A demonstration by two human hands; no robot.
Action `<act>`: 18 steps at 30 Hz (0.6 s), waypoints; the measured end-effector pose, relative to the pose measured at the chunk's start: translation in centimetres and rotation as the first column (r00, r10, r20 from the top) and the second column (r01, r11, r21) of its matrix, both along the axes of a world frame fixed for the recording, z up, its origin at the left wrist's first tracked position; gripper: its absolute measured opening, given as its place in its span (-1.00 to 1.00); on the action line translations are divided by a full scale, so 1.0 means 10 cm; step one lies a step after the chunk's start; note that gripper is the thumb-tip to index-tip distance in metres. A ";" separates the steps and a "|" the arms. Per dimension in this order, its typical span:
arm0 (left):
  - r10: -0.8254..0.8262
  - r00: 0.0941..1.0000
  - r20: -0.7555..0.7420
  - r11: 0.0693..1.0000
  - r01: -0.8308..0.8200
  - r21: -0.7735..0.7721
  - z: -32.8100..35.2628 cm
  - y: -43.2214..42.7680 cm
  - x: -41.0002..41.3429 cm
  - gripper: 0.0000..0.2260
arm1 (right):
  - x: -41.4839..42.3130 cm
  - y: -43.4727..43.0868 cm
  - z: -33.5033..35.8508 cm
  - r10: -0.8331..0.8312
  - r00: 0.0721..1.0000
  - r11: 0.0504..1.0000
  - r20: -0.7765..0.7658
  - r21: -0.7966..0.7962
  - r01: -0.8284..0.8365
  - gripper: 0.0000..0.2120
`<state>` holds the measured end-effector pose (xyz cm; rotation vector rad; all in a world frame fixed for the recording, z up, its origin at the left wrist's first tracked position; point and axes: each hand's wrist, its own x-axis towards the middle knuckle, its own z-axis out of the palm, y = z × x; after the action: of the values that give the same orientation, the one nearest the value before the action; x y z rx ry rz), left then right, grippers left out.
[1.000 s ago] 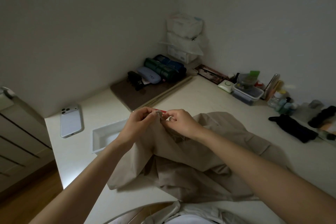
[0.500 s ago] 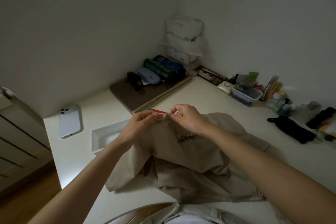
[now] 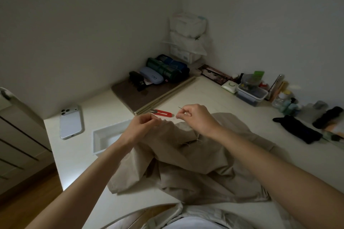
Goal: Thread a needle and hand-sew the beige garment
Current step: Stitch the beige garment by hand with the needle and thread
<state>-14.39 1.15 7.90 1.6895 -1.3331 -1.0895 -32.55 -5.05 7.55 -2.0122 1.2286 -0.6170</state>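
Observation:
The beige garment (image 3: 195,165) lies crumpled on the white table (image 3: 210,96) in front of me. My left hand (image 3: 143,123) pinches a raised edge of the fabric near its top fold. My right hand (image 3: 195,117) pinches a thin needle (image 3: 181,108) whose tip points up and left, just above the fabric. A pale thread (image 3: 172,120) seems to run from that hand to the fabric, but it is faint. Loose thread ends (image 3: 193,140) hang on the garment below my right wrist. A red thread snipper (image 3: 162,113) lies on the table just beyond my hands.
A white rectangular tray (image 3: 106,136) sits left of the garment, a white phone (image 3: 70,121) farther left. A brown mat (image 3: 134,95) with cases and rolled cloth lies at the back. Containers (image 3: 251,93), bottles and black fabric (image 3: 297,131) line the right wall.
My right hand has drawn the needle up and to the right, away from my left hand. The red snipper, hidden behind my hands before, now shows between them.

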 end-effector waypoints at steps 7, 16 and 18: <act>0.026 0.999 -0.045 0.999 -0.027 -0.022 -0.02 0.04 0.03 -0.78 | -0.02 0.06 -0.07 -0.012 0.999 0.996 0.053 0.094 0.007 -0.80; 0.063 0.996 -0.064 0.998 -0.063 -0.006 -0.05 0.05 0.06 -0.72 | 0.15 0.22 -0.24 0.061 0.998 0.992 -0.007 0.115 -0.060 -0.65; 0.078 0.994 -0.079 0.997 -0.079 -0.012 -0.06 0.05 0.07 -0.72 | 0.18 0.27 -0.26 0.044 0.998 0.998 0.036 0.053 -0.046 -0.73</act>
<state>-13.66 1.64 7.28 1.6565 -1.2126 -1.0861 -30.77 -2.34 4.97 -1.9705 1.1643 -0.5885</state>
